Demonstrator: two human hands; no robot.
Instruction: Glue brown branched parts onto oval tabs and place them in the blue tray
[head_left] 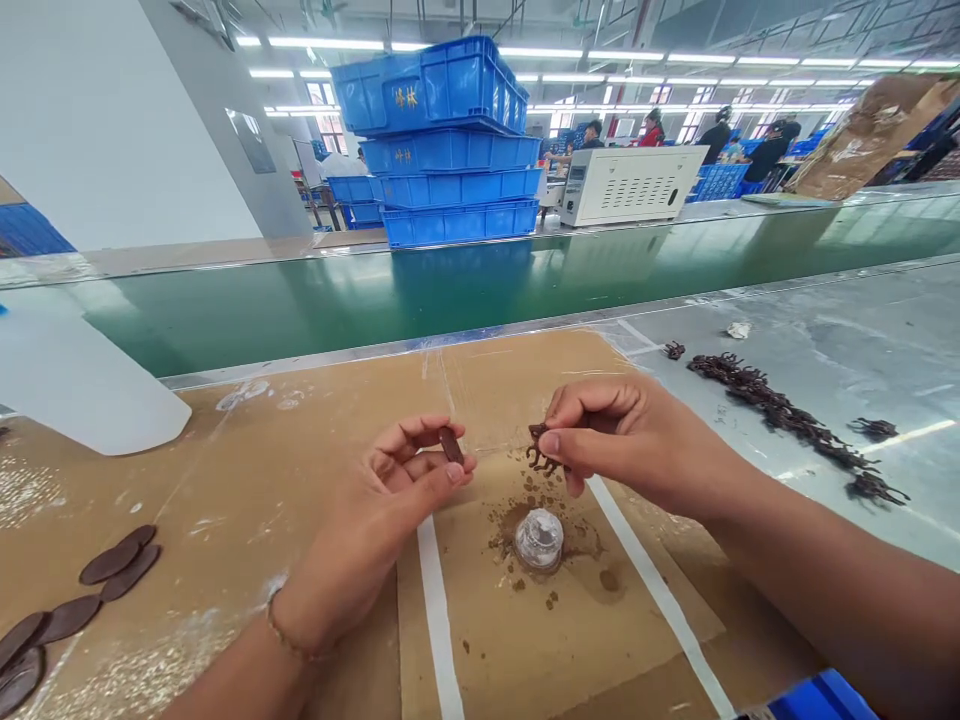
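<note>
Left hand (409,485): bare, thumbnail (454,472) short. Left wrist (301,602): one thin bracelet (279,630), brownish, cord-like, slim as string; its finer make too small to read from where I stand. Right hand (611,435): bare. Forearms (832,570), both: uncovered as far as I see.

On my feed, I read yellow 峰林 on the top blue crate (457,88). I see it again on the crate beneath (457,153).
</note>
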